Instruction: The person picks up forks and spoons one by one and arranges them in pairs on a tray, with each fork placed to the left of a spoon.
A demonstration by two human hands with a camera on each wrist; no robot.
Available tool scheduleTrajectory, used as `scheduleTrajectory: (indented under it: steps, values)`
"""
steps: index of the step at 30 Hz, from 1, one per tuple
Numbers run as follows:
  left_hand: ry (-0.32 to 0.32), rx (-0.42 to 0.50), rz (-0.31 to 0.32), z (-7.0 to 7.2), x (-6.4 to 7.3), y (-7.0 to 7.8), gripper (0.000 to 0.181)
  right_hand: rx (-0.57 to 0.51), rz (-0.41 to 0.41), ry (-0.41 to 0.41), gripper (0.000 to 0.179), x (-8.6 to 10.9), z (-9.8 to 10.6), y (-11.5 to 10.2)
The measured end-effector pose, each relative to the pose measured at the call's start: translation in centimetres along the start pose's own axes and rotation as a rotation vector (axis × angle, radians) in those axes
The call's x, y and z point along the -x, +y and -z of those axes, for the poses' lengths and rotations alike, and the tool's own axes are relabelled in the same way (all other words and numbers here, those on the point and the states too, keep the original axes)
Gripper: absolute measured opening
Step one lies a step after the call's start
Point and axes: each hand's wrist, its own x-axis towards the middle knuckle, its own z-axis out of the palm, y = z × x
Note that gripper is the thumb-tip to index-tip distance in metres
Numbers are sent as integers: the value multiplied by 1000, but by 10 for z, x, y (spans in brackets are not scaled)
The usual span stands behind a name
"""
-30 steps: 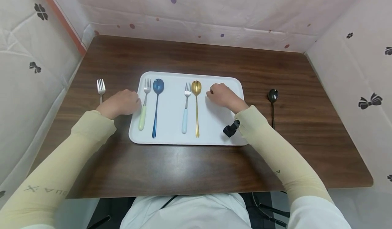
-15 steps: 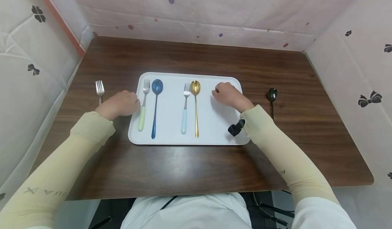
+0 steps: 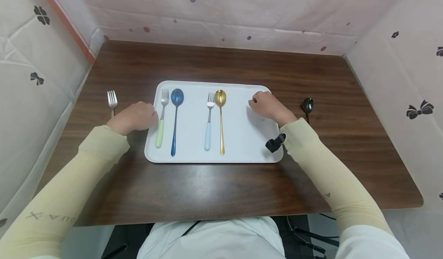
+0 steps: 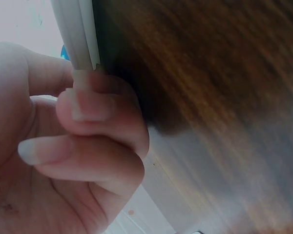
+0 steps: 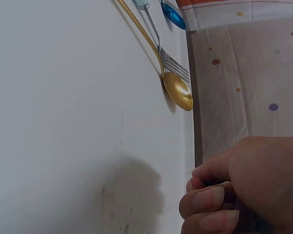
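A white tray (image 3: 192, 120) lies on the table, bearing a green-handled fork (image 3: 159, 134), a blue spoon (image 3: 177, 97), a light-blue-handled fork (image 3: 207, 136) and a gold spoon (image 3: 220, 98). At its left edge my left hand (image 3: 135, 117) grips the rim; the left wrist view shows curled fingers (image 4: 102, 109) beneath the rim and the thumb above. Over the tray's right part is my right hand (image 3: 269, 104), thumb and fingers bent together around nothing. Its shadow falls on the bare tray surface, and the gold spoon lies to its left.
Left of the tray lies another fork (image 3: 112, 99), its handle hidden behind the left arm. A black spoon (image 3: 307, 105) lies to the right, partly covered by the right forearm. The brown table (image 3: 214, 64) meets patterned sheets at the back and both sides.
My right hand has moved right across the tray, away from the gold spoon, and the forearm now covers more of the black spoon's handle. The left hand has stayed on the tray's rim.
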Motion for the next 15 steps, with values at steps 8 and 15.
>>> scheduleTrajectory:
  steps: [8,15]
  values:
    - [-12,3,11,1,0,1,39,0,-19,11,34,2,5,13]
    - [-17,-1,13,1,-1,-1,39,9,-65,21,37,5,7,24]
